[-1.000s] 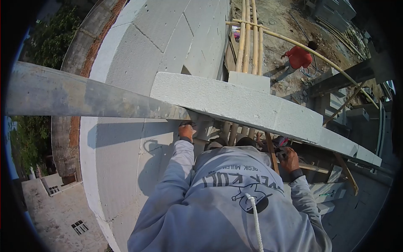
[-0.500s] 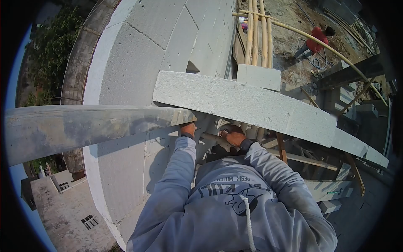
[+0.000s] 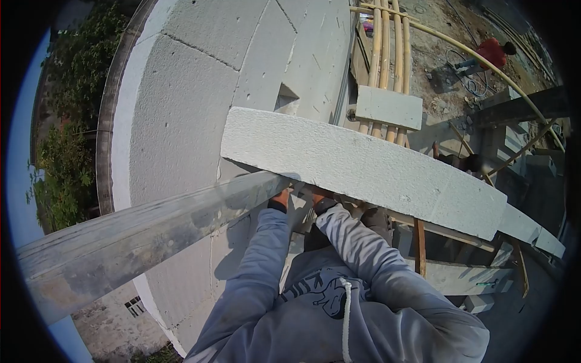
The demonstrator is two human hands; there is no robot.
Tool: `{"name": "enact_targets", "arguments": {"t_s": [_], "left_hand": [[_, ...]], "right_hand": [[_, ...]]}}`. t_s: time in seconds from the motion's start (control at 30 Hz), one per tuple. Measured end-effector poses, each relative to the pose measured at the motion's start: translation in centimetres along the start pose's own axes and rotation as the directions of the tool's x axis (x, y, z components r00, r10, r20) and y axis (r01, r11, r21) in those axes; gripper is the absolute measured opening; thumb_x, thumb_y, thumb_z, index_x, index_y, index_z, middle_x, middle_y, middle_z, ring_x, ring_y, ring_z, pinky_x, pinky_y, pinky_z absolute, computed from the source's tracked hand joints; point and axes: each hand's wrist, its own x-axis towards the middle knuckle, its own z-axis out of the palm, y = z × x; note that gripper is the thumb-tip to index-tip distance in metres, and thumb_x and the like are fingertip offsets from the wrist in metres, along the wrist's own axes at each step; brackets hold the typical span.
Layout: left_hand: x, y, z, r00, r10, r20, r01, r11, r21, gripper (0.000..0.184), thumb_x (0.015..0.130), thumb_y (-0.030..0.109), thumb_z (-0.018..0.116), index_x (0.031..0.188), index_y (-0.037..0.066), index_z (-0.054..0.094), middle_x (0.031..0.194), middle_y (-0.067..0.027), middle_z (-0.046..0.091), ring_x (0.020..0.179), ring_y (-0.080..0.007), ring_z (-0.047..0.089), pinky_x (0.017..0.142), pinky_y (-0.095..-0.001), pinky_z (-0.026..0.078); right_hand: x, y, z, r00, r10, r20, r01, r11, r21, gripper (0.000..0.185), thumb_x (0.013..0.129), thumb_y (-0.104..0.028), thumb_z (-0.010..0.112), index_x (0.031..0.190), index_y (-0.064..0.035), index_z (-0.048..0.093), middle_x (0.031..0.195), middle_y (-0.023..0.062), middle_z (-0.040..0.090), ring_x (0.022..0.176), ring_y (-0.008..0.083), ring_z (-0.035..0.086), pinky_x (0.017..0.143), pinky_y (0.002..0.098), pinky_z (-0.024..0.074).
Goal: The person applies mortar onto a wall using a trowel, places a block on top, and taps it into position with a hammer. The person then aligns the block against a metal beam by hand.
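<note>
My left hand (image 3: 280, 198) is at the lower end of a long grey beam (image 3: 157, 233), closed against its underside; the fingertips are hidden behind it. The beam slants up to the left, across the white block wall (image 3: 181, 127) and out past its outer edge. Close beside it, my right hand (image 3: 319, 195) reaches under the edge of a long pale block course (image 3: 363, 163). Its fingers are hidden there, so what it touches cannot be seen. Both my arms are in grey sleeves.
Bamboo poles (image 3: 387, 54) lie beyond the block course, with a pale block (image 3: 389, 107) on them. A person in a red top (image 3: 491, 54) is on the ground below, near a coiled hose (image 3: 477, 83). A wooden brace (image 3: 420, 245) stands at right. Outside the wall is a drop.
The beam's left end has swung lower in view, so it slants more steeply. My right hand has moved left, closer to my left hand and the beam's end. The view has shifted slightly.
</note>
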Motion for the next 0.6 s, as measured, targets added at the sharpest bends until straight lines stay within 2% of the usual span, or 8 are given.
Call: {"name": "enact_targets", "arguments": {"t_s": [0.23,0.6], "left_hand": [[1.1,-0.2,-1.6,0.996,-0.044,0.075,0.045,0.999,-0.01,0.028,0.08,0.028,0.053,0.091,0.004,0.064,0.096,-0.017,0.063,0.094,-0.0346,0.057,0.086,-0.0457,0.041],[2.2,1.6,-2.5,0.984,-0.084,0.158,0.085,0.996,-0.002,0.029,0.08,0.028,0.055,0.091,0.003,0.065,0.095,-0.0173,0.063,0.093,-0.0344,0.058,0.085,-0.0449,0.042]], "right_hand": [[-0.6,-2.4,-1.0,1.0,-0.017,-0.024,0.015,0.997,-0.072,0.03,0.087,-0.028,0.053,0.106,-0.0057,0.057,0.096,0.0137,0.063,0.082,0.0252,0.061,0.07,0.0377,0.0487],[-1.0,-4.0,-2.7,0.996,-0.052,0.068,0.062,0.984,-0.169,0.032,0.086,-0.028,0.053,0.108,-0.0053,0.057,0.1,0.015,0.061,0.087,0.0273,0.058,0.074,0.0399,0.0467]]}}
